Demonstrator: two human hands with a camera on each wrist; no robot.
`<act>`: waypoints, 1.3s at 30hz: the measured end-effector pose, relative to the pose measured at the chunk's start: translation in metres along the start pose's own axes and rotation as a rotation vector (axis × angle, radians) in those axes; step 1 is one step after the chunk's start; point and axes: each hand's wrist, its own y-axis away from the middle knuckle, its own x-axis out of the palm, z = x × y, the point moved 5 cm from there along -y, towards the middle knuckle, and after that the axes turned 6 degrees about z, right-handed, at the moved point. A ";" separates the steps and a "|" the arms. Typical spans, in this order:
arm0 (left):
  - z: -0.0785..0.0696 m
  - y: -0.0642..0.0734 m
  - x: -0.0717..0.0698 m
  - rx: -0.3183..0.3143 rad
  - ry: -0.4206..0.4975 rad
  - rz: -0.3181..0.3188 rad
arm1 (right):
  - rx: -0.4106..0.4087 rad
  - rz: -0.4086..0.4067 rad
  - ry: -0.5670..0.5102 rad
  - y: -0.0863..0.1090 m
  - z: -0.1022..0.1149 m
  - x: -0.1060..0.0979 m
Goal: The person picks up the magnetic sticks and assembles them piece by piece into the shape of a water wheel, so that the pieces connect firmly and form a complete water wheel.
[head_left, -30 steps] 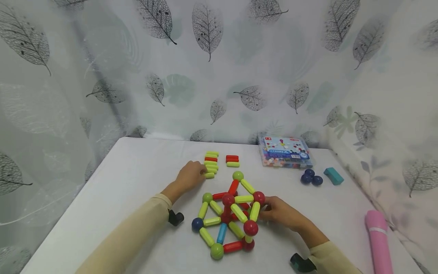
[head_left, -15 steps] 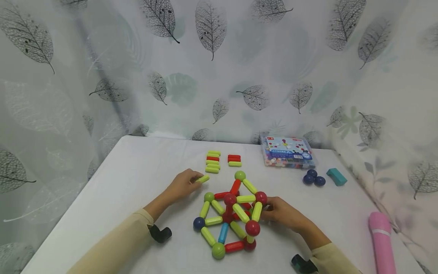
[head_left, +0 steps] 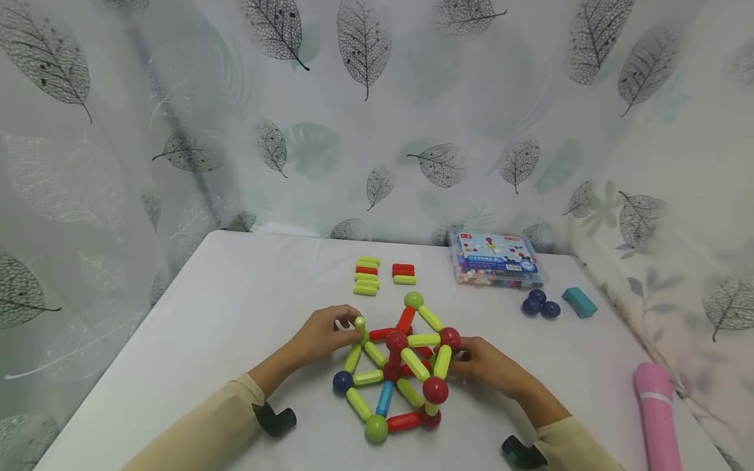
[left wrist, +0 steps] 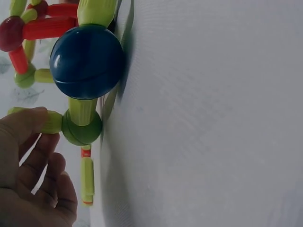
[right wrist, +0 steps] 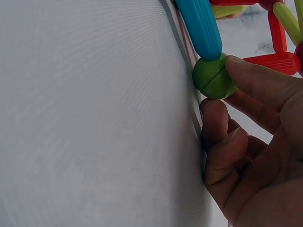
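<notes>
A frame of coloured rods and balls (head_left: 391,373) stands on the white table. My left hand (head_left: 324,335) pinches a yellow-green rod (head_left: 360,324) between thumb and finger. That rod stands upright, its lower end against a green ball (left wrist: 83,128) at the frame's back left corner. A blue ball (left wrist: 87,61) sits nearer in the left wrist view. On the frame's other side, my right hand (head_left: 485,366) holds a green ball (right wrist: 214,78) with thumb and fingers. A blue rod (right wrist: 201,28) joins that ball; the head view mostly hides the ball.
Loose yellow-green and red rods (head_left: 366,278) lie in two rows behind the frame. A clear plastic box (head_left: 497,260) stands at the back right, with several blue balls (head_left: 538,303) and a teal block (head_left: 580,303) before it. A pink roll (head_left: 655,412) lies along the right edge.
My left hand has picked a yellow-green rod from the row, brought it nearer and turned it upright onto the green corner ball. The right hand keeps its place at the frame.
</notes>
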 end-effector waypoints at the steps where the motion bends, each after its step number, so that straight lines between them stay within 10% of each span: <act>1: 0.000 0.000 0.000 -0.003 0.001 0.001 | -0.003 0.000 0.002 0.000 0.000 0.000; 28: 0.005 -0.004 -0.011 -0.005 0.027 0.040 | 0.003 -0.010 -0.009 0.002 0.001 -0.001; 36: 0.005 -0.002 -0.017 0.008 0.022 0.110 | -0.052 -0.301 -0.193 0.028 0.016 -0.019; 39: 0.009 -0.007 -0.024 0.023 0.007 0.164 | -0.161 -0.371 -0.073 0.043 0.036 -0.010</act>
